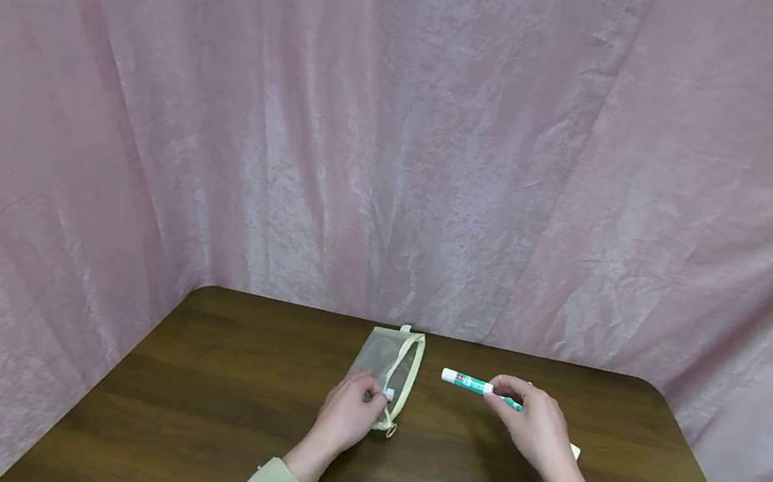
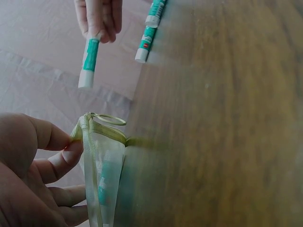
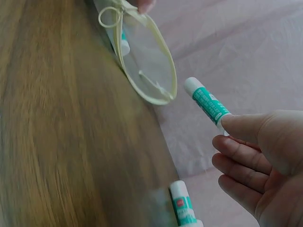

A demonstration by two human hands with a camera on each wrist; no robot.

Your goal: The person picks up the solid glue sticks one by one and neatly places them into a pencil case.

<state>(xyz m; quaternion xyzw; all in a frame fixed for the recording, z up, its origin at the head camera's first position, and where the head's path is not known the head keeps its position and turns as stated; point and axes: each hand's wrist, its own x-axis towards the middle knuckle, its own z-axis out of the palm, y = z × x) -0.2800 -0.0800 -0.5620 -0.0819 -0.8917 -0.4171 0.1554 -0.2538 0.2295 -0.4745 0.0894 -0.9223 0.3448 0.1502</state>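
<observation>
Just left of the right hand (image 1: 532,423), head view: glue stick (image 1: 468,381), end pinched by thumb and fingers; left hand (image 1: 350,414) grips mesh pouch (image 1: 378,349). Left wrist view: thumb and forefinger pinch pouch edge; two more sticks (image 2: 147,39) on worktop (image 2: 222,118) near right hand. Right wrist view: pouch gapes beyond held stick, another stick (image 3: 125,46) inside.

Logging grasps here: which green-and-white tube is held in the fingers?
The tube pinched by the right hand; another sits inside the mesh pouch, and others lie on the table.

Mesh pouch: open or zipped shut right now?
Open. In the right wrist view, the mesh pouch has its cream-edged mouth gaping, with a white-ended stick visible inside.
</observation>
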